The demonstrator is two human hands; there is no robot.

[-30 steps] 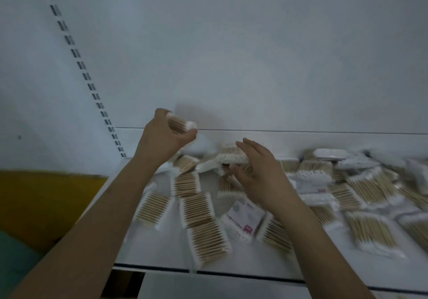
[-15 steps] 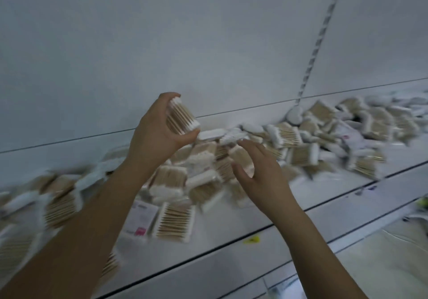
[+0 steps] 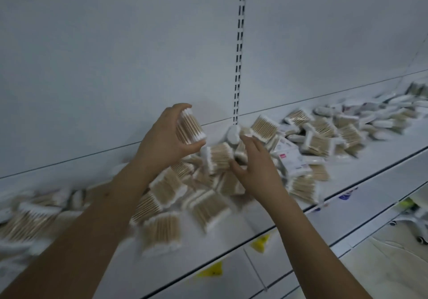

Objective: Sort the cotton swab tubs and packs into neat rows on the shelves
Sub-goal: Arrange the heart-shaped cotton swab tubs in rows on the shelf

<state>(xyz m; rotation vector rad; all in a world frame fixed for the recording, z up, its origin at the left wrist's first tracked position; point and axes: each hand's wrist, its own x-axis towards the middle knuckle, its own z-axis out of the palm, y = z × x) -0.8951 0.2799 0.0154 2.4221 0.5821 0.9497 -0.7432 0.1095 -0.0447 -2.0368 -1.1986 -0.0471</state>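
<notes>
At far left I see a blurred spread of swab packs (image 3: 30,220) lying flat on the white shelf (image 3: 231,236), wooden sticks tan, cotton ends white. The blur hides their exact edges.

My left hand (image 3: 165,140) is raised above the shelf, in front of the white back panel (image 3: 115,67). Its fingers curl over the top of one held pack (image 3: 190,127) and the thumb supports it from below; the pack stands roughly upright, tilted slightly, clear of the pile.

Below and between both forearms lies the central pile (image 3: 185,196): packs overlapping at mixed angles, some flat, some on edge.

My right hand (image 3: 257,166) is just right of the left hand, lower, over the pile. Fingers are spread and lightly bent, thumb apart. The fingertips (image 3: 246,139) are near or against a pack, and I cannot tell whether they touch it. It holds nothing that I can see.

Behind that hand a round white tub (image 3: 233,134) lies on its side at the foot of the slotted upright (image 3: 239,50). Just right of the hand is a white printed pack (image 3: 288,157) with a red mark. Further right, more scattered packs (image 3: 328,134) run along the shelf.

Yellow tags (image 3: 212,271) sit on the shelf's front edge.
</notes>
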